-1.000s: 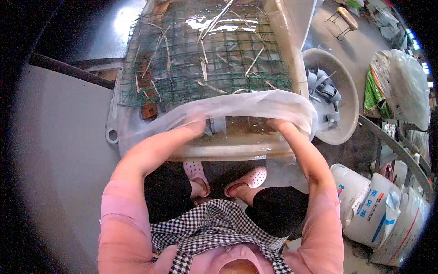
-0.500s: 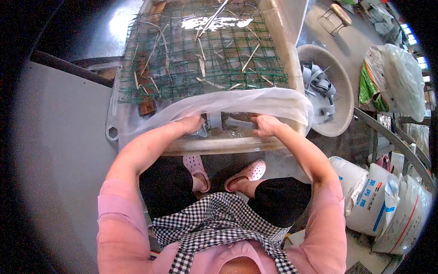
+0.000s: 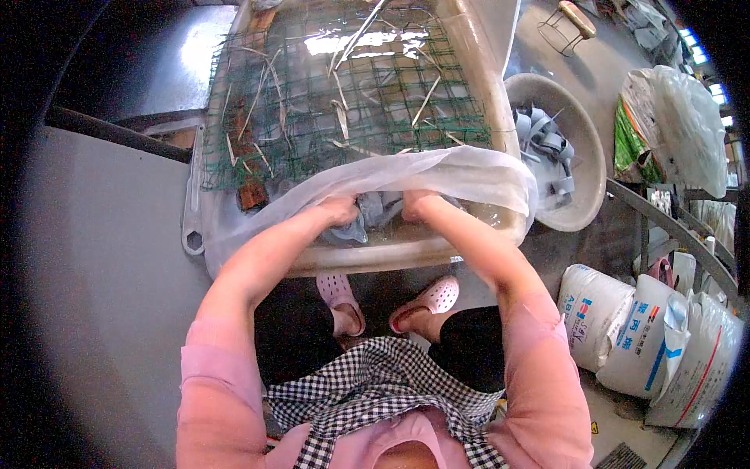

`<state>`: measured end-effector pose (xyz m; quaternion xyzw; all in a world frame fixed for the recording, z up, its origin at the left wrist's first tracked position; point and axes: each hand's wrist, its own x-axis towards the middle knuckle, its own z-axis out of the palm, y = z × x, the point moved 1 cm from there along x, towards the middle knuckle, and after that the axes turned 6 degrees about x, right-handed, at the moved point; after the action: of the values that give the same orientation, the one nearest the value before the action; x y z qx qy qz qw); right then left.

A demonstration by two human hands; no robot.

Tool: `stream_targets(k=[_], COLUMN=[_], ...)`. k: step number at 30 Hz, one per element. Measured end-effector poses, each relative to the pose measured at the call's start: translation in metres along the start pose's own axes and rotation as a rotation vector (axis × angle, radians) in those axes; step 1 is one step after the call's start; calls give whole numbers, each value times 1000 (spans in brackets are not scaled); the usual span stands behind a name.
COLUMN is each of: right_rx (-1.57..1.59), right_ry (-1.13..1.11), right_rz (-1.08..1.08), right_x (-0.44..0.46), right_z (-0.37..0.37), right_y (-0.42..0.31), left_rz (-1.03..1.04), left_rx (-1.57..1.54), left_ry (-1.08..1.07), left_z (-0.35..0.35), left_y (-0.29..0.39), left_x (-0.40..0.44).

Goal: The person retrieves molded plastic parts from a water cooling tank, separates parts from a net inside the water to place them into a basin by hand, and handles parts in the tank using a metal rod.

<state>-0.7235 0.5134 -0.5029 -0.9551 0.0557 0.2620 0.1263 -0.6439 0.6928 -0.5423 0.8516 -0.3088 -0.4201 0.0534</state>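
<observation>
A pale tub [image 3: 344,256] of water stands in front of me, with grey plastic pieces [image 3: 380,209] in its near end. My left hand [image 3: 341,209] is closed at the water, its fingers curled on a grey plastic piece [image 3: 351,229]. To its right, my right hand [image 3: 420,205] reaches down among the pieces; the cloth edge and the water hide its fingers. A sheer white mesh cloth [image 3: 461,169] is draped across the tub just beyond both hands. Behind the cloth, green wire netting [image 3: 312,102] lies over the water, with pale strips on it.
A round basin [image 3: 587,176] with curled grey pieces stands to the right of the tub. Farther right are a metal rail [image 3: 664,223], filled white sacks [image 3: 641,336] and a clear plastic bag [image 3: 687,125]. A small stool [image 3: 574,22] stands at the back. A grey panel [image 3: 117,234] borders the left.
My right hand has moved left, closer to my left hand, and lower behind the cloth edge. My left hand has shifted slightly right. The grey pieces between them have bunched together.
</observation>
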Motion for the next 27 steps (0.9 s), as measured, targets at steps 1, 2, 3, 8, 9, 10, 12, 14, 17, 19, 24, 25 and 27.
stream_targets(k=[1, 2, 3, 8, 9, 10, 12, 14, 17, 19, 24, 25, 27], right_rx=[19, 14, -6, -221, -246, -250, -262, -204, -166, -185, 3, 180, 355], right_ry=[14, 31, 45, 163, 212, 254, 385, 208, 150, 337, 542, 707, 878], right_rz=[38, 52, 63, -29, -72, -124, -285, -337, -457, -606, -570, -520, -461], right_x=[4, 7, 10, 11, 5, -5, -28, -50, -79, -89, -112, -112, -116], right_z=[1, 3, 5, 4, 4, 5, 5, -18, -33, -36, -47, -48, -52], right_y=[2, 3, 4, 22, 25, 31, 40, 45, 54, 64, 81, 87, 97], left_rz=[26, 53, 54, 118, 86, 91, 39, -9, -37, -24, -170, -168, -174], left_rx=[96, 192, 192, 92, 10, 7, -6, -14, 31, 80, 255, 256, 259], left_ry=[-30, -60, -57, 129, 66, 63, 35, 46, 40, 21, 264, 269, 317], left_z=[-9, -14, -7, 24, 20, 17, 6, 3, 2, 5, -13, -6, 13], left_y=[8, 12, 8, -7, -3, 0, 4, 9, 16, 26, 64, 62, 50], left_x=[-5, -7, -2, 35, 32, 29, 20, 19, 23, 18, -2, 7, 33])
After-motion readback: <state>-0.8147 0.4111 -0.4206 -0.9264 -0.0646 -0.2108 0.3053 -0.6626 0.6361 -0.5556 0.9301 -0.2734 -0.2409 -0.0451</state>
